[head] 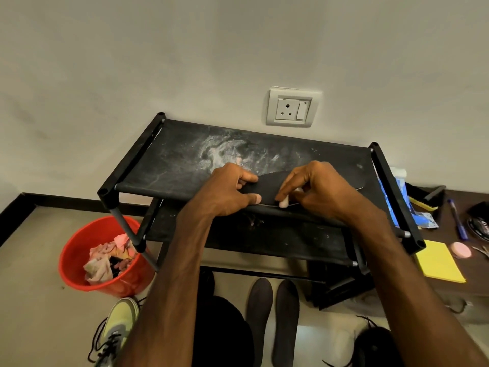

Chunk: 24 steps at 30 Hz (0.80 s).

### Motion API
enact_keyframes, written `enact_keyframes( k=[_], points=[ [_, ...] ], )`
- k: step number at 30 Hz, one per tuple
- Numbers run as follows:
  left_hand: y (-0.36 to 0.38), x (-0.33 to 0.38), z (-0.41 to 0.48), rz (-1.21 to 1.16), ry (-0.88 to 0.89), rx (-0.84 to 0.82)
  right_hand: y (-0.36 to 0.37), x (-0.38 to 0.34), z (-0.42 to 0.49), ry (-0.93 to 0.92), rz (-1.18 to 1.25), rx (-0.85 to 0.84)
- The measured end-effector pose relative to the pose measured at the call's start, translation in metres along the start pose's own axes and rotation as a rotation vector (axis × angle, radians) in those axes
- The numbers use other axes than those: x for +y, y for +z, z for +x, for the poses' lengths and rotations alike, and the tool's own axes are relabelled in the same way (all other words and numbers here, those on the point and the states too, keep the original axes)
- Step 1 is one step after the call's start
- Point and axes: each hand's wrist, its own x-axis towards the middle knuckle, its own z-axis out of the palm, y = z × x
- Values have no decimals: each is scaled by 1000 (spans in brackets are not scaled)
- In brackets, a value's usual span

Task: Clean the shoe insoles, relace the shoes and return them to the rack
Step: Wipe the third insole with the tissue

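Note:
A black insole [267,185] lies on the top shelf of the black shoe rack [169,165], near its front edge. My left hand [227,190] pinches the insole's left end between thumb and fingers. My right hand [315,186] holds a small white wad [283,203] and presses it onto the insole's front edge. Two more dark insoles [259,313] lie side by side on the floor below the rack. A yellow-green laced sneaker [119,324] sits on the floor at lower left. White powdery marks cover the shelf fabric behind the hands.
A red bucket [76,247] with crumpled cloths stands left of the rack. On a dark surface to the right lie a yellow notepad [439,260], a blue pen [456,218], a pink round thing [461,249] and a brush [426,198]. A wall socket [291,108] sits behind.

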Motion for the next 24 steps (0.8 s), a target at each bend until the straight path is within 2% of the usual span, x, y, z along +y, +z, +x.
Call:
enact_keyframes(
  k=[6,9,13,15,21,24],
  points=[
    [1,3,0,7,2,4,12,1,1,-58,16,32],
    [1,3,0,-2,5,14,-7,18,-14,58,-9,46],
    [1,3,-1,-4,15,24,-27,47,-32,234,-58,216],
    [1,3,0,3,22,27,-29,50,-33,274,-104,249],
    [2,2,-1,6,21,51,5,17,-9,107,-101,176],
    [2,0,0,-9,12,49,21,15,8,182,-69,299]
  ],
)
